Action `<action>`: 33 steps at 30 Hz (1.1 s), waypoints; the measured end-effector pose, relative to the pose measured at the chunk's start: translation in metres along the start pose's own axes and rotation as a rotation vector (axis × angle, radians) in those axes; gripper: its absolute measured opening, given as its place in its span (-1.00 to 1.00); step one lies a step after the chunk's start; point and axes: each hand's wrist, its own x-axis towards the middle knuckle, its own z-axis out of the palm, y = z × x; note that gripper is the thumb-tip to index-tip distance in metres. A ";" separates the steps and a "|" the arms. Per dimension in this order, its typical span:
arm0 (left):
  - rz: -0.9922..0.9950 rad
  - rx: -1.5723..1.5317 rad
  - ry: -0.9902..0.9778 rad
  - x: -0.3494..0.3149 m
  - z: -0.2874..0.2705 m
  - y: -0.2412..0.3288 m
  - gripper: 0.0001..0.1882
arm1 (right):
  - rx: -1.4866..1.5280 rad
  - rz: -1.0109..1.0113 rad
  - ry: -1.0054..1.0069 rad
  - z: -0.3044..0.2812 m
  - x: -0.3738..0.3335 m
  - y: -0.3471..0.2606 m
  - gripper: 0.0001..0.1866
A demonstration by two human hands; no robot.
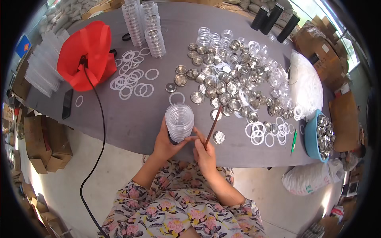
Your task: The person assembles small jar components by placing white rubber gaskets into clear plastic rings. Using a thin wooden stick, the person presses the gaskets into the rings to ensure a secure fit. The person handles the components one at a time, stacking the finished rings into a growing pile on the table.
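1. Left hand: grip wrapped around the lower part of a stack of clear plastic lids, thumb on the near side, fingers behind. The stack stands upright over the near edge of the counter.
2. Right hand: grip clenched on a thin brown stick, pinched between thumb and fingers. The stick slants up and away to the right, its far end among the loose pieces. The fingertips also reach left and touch the base of the stack.
3. One metal cap lies on the counter just right of the stick.
4. Far right of the hands: a large heap of metal caps and clear lids.
5. Loose white rings lie spread on the far left; more white rings lie near the right edge.
6. Two tall stacks of clear lids stand at the far side.
7. A red fan sits far left, its black cable trailing to the floor.
8. A blue bowl of metal caps rests at the right counter edge, a green pen just left of it.
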 end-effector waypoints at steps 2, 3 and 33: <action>0.018 -0.034 -0.007 0.000 -0.006 -0.002 0.07 | 0.029 0.017 -0.006 0.000 -0.002 -0.001 -0.61; 0.014 -0.001 0.020 0.003 -0.008 -0.004 0.08 | 0.014 -0.002 0.004 -0.003 -0.001 -0.003 -0.61; 0.444 0.304 -0.488 0.032 0.015 0.021 -0.28 | -1.192 -0.222 1.154 -0.244 0.002 -0.013 -0.57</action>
